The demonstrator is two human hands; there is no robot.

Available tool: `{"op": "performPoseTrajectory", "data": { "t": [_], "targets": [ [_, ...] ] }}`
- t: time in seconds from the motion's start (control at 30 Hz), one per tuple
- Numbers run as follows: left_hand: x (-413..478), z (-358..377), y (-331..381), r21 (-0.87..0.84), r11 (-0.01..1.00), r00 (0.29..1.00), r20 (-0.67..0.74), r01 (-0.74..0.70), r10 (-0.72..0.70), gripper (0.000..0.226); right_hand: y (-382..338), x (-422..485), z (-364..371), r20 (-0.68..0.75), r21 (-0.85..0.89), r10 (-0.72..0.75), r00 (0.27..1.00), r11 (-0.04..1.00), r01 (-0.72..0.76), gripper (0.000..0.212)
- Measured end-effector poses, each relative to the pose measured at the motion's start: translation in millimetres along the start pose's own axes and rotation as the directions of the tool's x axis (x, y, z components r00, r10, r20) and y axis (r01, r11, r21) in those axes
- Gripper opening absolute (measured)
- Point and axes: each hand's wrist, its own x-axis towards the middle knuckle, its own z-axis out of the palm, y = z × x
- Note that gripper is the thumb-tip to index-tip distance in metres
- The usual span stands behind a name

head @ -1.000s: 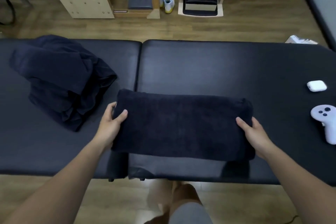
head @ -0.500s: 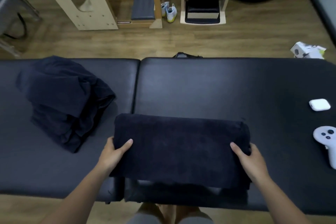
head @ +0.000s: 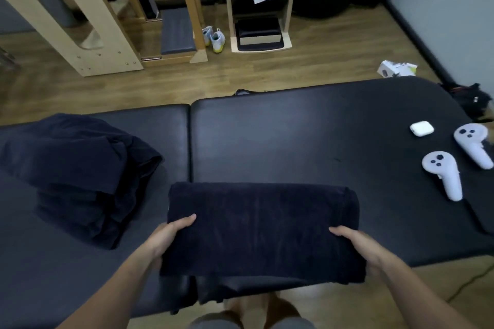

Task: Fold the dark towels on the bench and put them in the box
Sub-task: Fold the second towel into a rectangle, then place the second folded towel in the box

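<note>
One folded towel (head: pixel 262 227) is pinched between left hand (head: pixel 163 239) and right hand (head: pixel 359 247).

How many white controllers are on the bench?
2. The nearer controller lies at the right end of the bench; the farther controller lies just beyond it, beside the white case. More could sit past the frame edge.

A plain navy-black folded towel (head: pixel 262 227), a heap of towels (head: pixel 77 173) in the same dark navy, a black bench (head: pixel 294 136), two white controllers (head: pixel 443 176) with black buttons, a white case (head: pixel 421 128), a brown wood-grain floor (head: pixel 320 61), and white shoes (head: pixel 213 38) with yellow soles.
</note>
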Motion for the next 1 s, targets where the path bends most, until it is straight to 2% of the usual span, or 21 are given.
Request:
{"op": "performPoseTrajectory", "data": {
  "t": [0.07, 0.13, 0.23, 0.47, 0.6, 0.7, 0.83, 0.9, 1.0],
  "targets": [
    [-1, -4, 0, 0.020, 1.000, 1.000, 0.010, 0.000, 0.000, 0.054, 17, -14, 8, -0.025, 0.045, 0.009, 1.000, 0.999, -0.008, 0.057],
    [-1, -6, 1, 0.071, 0.997, 1.000, 0.031, -0.007, 0.004, 0.053, 38, -23, 20, -0.110, 0.083, -0.008, 0.994, 0.996, 0.017, 0.051],
    [3, 0, 0, 0.228, 0.971, 0.997, 0.013, -0.075, 0.074, 0.051, 73, -32, 38, -0.280, 0.070, -0.061, 0.958, 0.994, 0.084, 0.058],
    [10, 27, -5, 0.479, 0.860, 0.979, -0.010, -0.175, 0.204, 0.044, 131, -67, 53, -0.322, 0.206, 0.064, 0.945, 0.979, 0.003, 0.059],
    [-2, 82, -20, 0.529, 0.812, 0.959, 0.012, -0.245, 0.282, 0.041, 173, -88, 36, -0.454, 0.274, 0.046, 0.890, 0.958, 0.090, 0.048],
    [-20, 148, -36, 0.545, 0.767, 0.938, 0.133, -0.338, 0.319, 0.040, 213, -113, 2, -0.592, 0.370, 0.071, 0.803, 0.909, 0.192, 0.038],
    [-53, 253, -59, 0.542, 0.730, 0.904, 0.328, -0.417, 0.273, 0.040, 285, -143, -59, -0.710, 0.442, 0.162, 0.685, 0.860, 0.255, 0.036],
    [-73, 303, -76, 0.586, 0.678, 0.884, 0.409, -0.444, 0.226, 0.038, 324, -158, -84, -0.721, 0.512, 0.236, 0.651, 0.814, 0.272, 0.039],
    [-108, 373, -108, 0.650, 0.572, 0.833, 0.542, -0.501, 0.113, 0.033, 384, -183, -108, -0.667, 0.649, 0.356, 0.655, 0.710, 0.274, 0.035]
  ]
}}
